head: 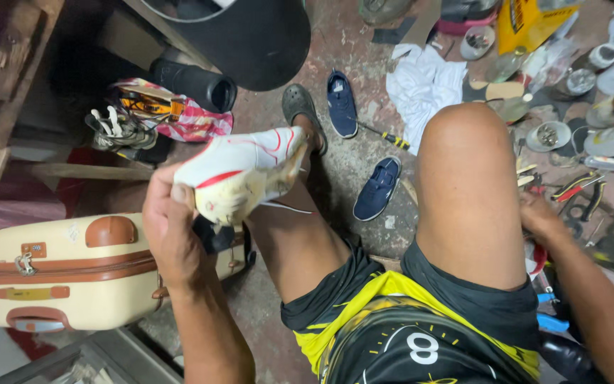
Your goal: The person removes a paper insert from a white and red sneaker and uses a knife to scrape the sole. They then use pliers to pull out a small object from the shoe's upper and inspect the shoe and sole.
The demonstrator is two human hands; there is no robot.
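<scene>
The white shoe (239, 174), streaked with red and scuffed yellowish along its sole, is held up over the left knee, the left hand (172, 227) clamped round its heel end. The right hand (538, 217) reaches down behind the right knee among scattered tools (577, 192); its grip is hidden. A cream suitcase (72, 274) lies left, two navy shoes (360, 146) farther off.

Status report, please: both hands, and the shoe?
Left hand grips white-and-red shoe, raised above the cream suitcase. Right hand low among tools, behind the knee. Nothing blocks the shoe.
</scene>
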